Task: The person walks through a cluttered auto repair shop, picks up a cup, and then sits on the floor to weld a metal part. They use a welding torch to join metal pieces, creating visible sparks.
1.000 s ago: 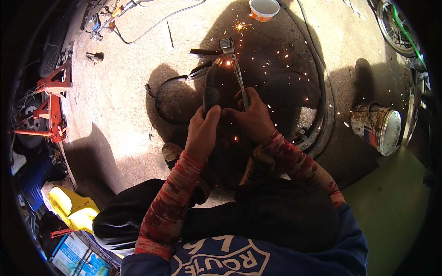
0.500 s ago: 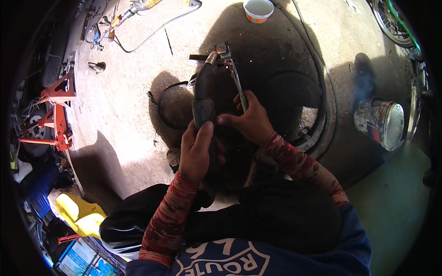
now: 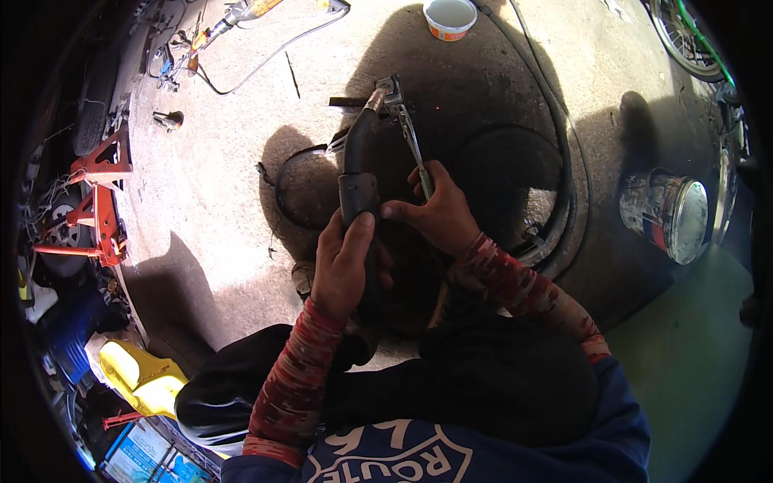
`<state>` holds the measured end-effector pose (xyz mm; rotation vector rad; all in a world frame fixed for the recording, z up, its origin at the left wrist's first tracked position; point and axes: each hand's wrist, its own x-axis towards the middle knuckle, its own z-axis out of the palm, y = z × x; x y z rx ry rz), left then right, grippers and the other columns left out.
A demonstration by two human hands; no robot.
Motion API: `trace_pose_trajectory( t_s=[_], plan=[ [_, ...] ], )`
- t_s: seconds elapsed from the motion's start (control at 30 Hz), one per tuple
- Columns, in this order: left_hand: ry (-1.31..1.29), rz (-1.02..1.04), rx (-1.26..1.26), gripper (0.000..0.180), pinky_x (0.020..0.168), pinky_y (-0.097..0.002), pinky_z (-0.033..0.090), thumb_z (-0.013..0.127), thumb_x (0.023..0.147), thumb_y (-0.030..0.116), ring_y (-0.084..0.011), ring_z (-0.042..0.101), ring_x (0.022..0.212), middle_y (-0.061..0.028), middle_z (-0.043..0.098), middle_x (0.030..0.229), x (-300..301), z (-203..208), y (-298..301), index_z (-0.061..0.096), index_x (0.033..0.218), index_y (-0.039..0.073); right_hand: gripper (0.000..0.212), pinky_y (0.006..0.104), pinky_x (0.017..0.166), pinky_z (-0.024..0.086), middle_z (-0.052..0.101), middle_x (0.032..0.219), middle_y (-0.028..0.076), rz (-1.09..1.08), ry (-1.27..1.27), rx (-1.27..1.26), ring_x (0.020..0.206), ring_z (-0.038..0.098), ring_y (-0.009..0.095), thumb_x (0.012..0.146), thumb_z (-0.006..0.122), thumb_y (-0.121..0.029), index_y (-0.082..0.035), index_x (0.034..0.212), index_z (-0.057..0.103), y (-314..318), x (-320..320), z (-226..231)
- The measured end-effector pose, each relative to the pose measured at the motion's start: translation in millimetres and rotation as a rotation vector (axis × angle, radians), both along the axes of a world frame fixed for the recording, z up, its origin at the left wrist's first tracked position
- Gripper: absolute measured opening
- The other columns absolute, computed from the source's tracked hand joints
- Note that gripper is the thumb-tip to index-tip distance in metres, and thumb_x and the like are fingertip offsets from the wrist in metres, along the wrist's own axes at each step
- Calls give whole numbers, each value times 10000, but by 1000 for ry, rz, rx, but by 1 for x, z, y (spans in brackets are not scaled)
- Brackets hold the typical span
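My left hand is closed around the handle of a black welding torch. The torch's metal nozzle points up to a small metal piece and appears to be right at it. Locking pliers reach from that piece down to my right hand, whose fingers wrap their handle. My right thumb stretches left, close to the torch grip. A lone red spark shows to the right of the pliers. Shadow hides much of what lies under both hands.
A dark cable curves along the floor on the right. A white tub stands at the far side, a paint-stained bucket to the right. Red metal stands and a yellow plastic piece are at left. A corded power tool lies far left.
The orange glow at the metal piece has faded and most sparks are gone. Bluish haze near the bucket has thinned. Both hands stay almost where they were.
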<state>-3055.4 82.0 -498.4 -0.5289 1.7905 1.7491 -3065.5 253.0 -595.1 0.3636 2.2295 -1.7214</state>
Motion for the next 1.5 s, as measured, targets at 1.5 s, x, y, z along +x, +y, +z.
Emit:
trace_pose_trajectory(
  t_s=[1.5],
  plan=[
    [-237, 583, 376, 400, 979, -432, 556, 593, 998, 219, -290, 662, 1123, -138, 673, 1260, 41, -182, -156, 581, 1339, 10, 248, 455, 820, 507, 614, 1025, 175, -107, 213, 555, 937, 627, 389, 871, 734, -211, -32, 1019, 647, 62, 0, -39]
  ],
)
